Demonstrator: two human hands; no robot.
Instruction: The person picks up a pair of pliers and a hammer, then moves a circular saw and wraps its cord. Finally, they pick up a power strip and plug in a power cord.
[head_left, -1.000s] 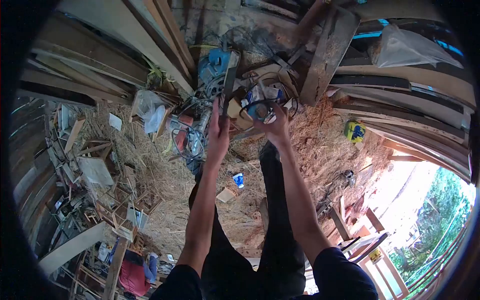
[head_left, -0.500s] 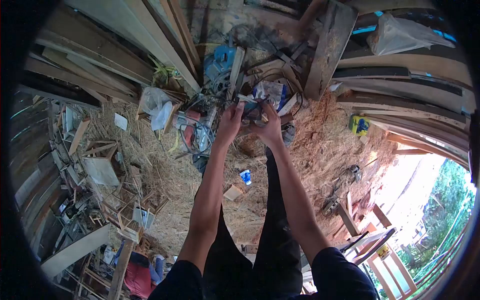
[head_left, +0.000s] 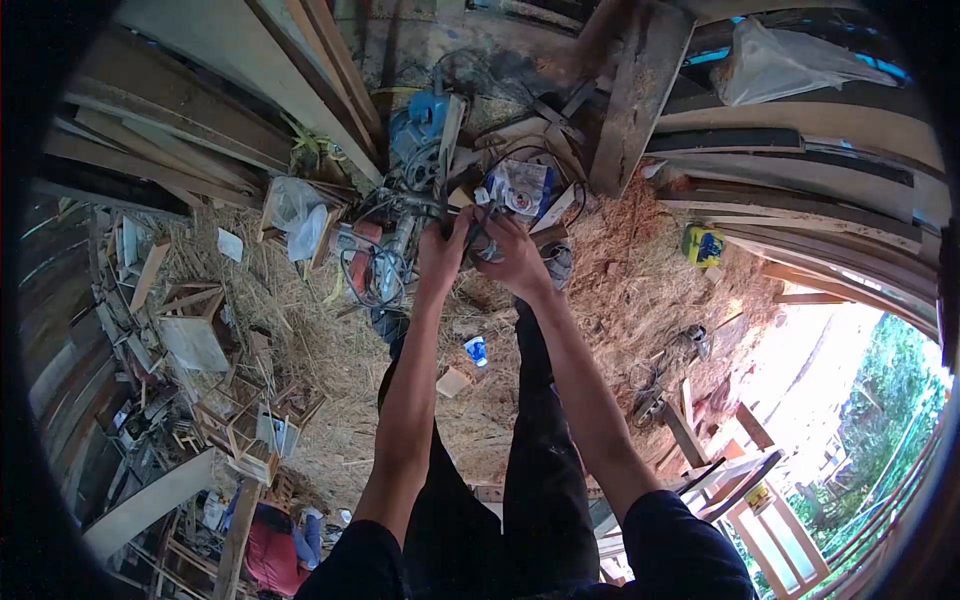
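My left hand (head_left: 441,256) is closed, with thumb and fingers pinched near a small dark piece. Just beside it, my right hand (head_left: 512,262) curls its fingers toward the same spot. What sits between them is mostly hidden and too small to name. Beyond the fingers lie a blue-and-white printed packet (head_left: 524,186) and a narrow wooden strip (head_left: 449,135). A blue power tool (head_left: 418,125) stands farther up, left of the strip. Looped dark cable (head_left: 372,272) lies left of my left hand.
Shavings cover the ground (head_left: 330,380). A small blue cup-like item (head_left: 475,350) and a wood block (head_left: 453,382) lie below my hands. Planks lean at upper left (head_left: 180,100) and a wide board (head_left: 642,100) at upper right. A person in red (head_left: 275,550) is at lower left.
My hands have drawn closer together and lower relative to the printed packet, which shows more fully now. The pale piece seen at the fingertips before is less visible. The whole view has shifted slightly.
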